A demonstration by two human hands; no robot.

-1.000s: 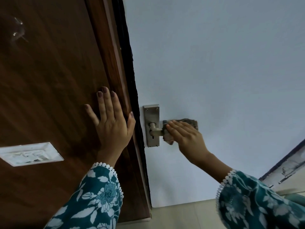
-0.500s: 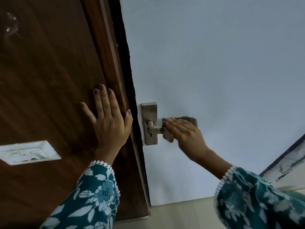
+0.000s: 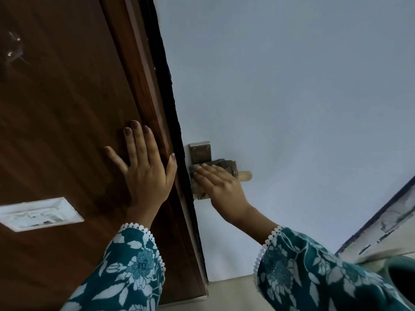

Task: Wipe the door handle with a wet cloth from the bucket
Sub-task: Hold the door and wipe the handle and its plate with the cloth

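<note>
Pale blue-grey wall on the right, one dark brown wooden door on the left, with its black edge between them. We see a strip of beige floor at the bottom and a lighter frame at the lower right.

We count two hands, both in teal floral sleeves with white scalloped cuffs. Our left hand lies flat and open on the door face, fingers spread, palm against the wood near the edge, holding nothing. Our right hand is flattened over one grey cloth, fingers extended and close together, pressing the cloth onto the handle plate. It looks like a press rather than a closed grip; we cannot tell whether the thumb hooks under.

One door handle: a metal plate with two screws visible at the top, its lower half covered by cloth and hand. One lever tip sticks out to the right past the cloth, pale and rounded. The cloth bunches between plate and lever and hangs a little below the fingers.

One white rectangular plate is set on the door at the lower left. One glint shows at the upper left of the door; we cannot make out what it is. A dark green rim shows at the lower right corner, cut by the frame edge.
</note>
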